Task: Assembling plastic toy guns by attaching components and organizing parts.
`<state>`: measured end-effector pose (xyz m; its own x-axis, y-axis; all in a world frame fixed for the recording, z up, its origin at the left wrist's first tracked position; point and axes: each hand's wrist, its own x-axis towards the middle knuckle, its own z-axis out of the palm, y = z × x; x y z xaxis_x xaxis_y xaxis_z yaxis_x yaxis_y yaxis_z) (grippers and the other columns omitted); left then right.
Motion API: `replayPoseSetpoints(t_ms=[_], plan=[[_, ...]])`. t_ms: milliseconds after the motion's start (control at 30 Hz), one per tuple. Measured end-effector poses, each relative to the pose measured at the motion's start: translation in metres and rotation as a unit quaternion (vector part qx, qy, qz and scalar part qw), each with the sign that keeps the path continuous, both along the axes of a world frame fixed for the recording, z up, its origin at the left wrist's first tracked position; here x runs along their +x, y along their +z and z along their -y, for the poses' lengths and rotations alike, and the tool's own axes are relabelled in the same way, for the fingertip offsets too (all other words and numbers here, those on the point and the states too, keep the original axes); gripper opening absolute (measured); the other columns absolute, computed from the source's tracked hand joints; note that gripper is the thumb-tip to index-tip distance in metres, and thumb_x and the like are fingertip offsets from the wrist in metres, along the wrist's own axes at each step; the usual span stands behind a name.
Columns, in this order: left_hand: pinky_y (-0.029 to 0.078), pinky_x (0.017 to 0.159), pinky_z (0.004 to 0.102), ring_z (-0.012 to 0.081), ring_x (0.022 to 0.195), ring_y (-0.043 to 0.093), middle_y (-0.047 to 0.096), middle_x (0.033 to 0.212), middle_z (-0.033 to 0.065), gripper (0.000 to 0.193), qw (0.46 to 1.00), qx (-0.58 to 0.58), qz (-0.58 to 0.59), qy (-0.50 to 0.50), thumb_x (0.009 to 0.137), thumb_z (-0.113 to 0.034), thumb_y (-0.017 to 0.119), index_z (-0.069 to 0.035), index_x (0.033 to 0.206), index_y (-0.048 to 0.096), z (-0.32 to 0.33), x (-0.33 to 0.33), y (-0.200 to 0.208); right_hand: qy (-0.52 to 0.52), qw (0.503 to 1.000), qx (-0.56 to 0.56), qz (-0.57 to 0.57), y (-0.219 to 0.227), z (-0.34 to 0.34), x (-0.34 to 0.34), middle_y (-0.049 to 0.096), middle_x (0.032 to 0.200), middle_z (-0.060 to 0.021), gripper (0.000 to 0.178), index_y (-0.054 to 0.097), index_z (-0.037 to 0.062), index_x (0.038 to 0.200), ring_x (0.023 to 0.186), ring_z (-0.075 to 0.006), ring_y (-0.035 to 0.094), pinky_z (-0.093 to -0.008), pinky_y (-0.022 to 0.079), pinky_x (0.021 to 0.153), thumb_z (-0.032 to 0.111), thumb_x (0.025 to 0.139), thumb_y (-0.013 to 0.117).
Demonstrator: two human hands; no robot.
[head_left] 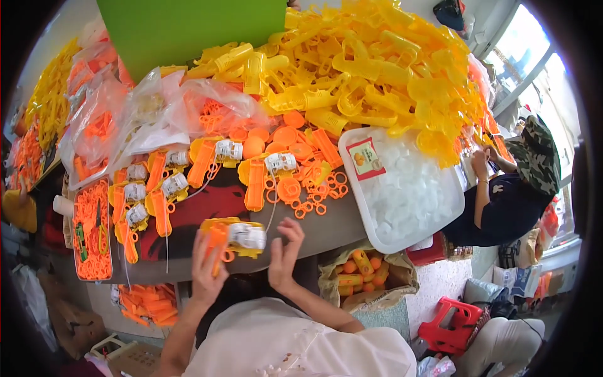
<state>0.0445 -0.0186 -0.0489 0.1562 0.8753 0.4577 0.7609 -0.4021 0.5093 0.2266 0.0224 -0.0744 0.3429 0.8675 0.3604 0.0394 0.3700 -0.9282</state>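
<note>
Left grip (206, 269) closed on an orange-and-yellow assembly (233, 237) with a white block, I hold it by its orange end above the table's near edge. My right grip (284, 254) is empty, fingers parted, just beside the free end but apart from it. Held from only 1 side, the assembly could twist or slip if nudged there, and a drop this close to the edge might carry it off the table (339, 227). Just past it, 1 thin white cord (272, 210) trails from a second assembly (277, 164); a finger hooking it would probably drag that unit forward. Farther left, at least 5 more assemblies (136, 215) lie crowded, some with cords loose, so tangling is possible. Toward the back, the heaped yellow shells (389, 69) look unstable; a bump might send some sliding into the white tray (365, 217), among its pale pieces (408, 188).
</note>
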Motion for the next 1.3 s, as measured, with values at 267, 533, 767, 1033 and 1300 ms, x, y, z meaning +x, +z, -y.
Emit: replayPoseSetpoints(t_ms=[267,533,767,1033,1300], plan=[[0.035,0.111,0.0483,0.0436,0.139,0.032,0.039,0.145,0.0217,0.051,0.984,-0.034,0.071,-0.158,0.072,0.005,0.067,0.004,0.122,0.058,-0.021,0.102,0.003,-0.21,0.968,0.036,0.13,0.001,0.047,0.066,0.036,0.136,-0.0178,0.024,0.041,0.0016,0.12,0.126,-0.0293,0.038,-0.0427,0.029,0.108,0.008,0.097,0.045],[0.023,0.116,0.0521,0.0485,0.144,0.013,0.016,0.154,0.0287,0.076,0.978,-0.085,0.043,-0.185,0.078,-0.015,0.074,0.0,0.143,0.037,-0.039,0.141,-0.009,-0.055,0.943,-0.153,0.29,0.022,0.014,0.084,0.036,0.143,-0.026,0.045,0.039,-0.0054,0.136,0.134,-0.0392,0.033,-0.0439,0.026,0.113,0.023,0.101,0.045],[0.026,0.115,0.0514,0.0393,0.139,0.032,0.038,0.146,0.0174,0.046,0.998,0.032,0.04,-0.043,0.078,-0.007,0.071,-0.006,0.122,0.06,-0.041,0.05,0.011,-0.094,0.891,-0.088,0.435,0.026,-0.047,0.116,0.041,0.138,-0.0276,0.047,0.047,-0.0038,0.131,0.124,-0.0452,0.042,-0.0483,0.036,0.104,0.012,0.089,0.064],[0.029,0.113,0.0502,0.0408,0.137,0.031,0.035,0.146,0.0191,0.043,0.992,0.009,-0.017,0.124,0.085,-0.005,0.066,-0.003,0.126,0.055,-0.03,-0.04,-0.016,-0.075,0.895,-0.009,0.44,0.089,-0.076,0.069,0.06,0.121,-0.0179,0.031,0.059,0.0005,0.117,0.112,-0.036,0.054,-0.0437,0.043,0.096,0.012,0.089,0.063],[0.026,0.114,0.051,0.0435,0.143,0.021,0.028,0.15,0.0241,0.053,0.992,-0.034,-0.039,0.118,0.091,-0.021,0.063,0.002,0.136,0.047,-0.029,-0.036,-0.011,-0.05,0.851,0.084,0.516,0.087,-0.252,0.052,0.061,0.113,-0.0179,0.031,0.059,0.001,0.111,0.105,-0.0373,0.056,-0.0439,0.046,0.091,0.01,0.082,0.066]])
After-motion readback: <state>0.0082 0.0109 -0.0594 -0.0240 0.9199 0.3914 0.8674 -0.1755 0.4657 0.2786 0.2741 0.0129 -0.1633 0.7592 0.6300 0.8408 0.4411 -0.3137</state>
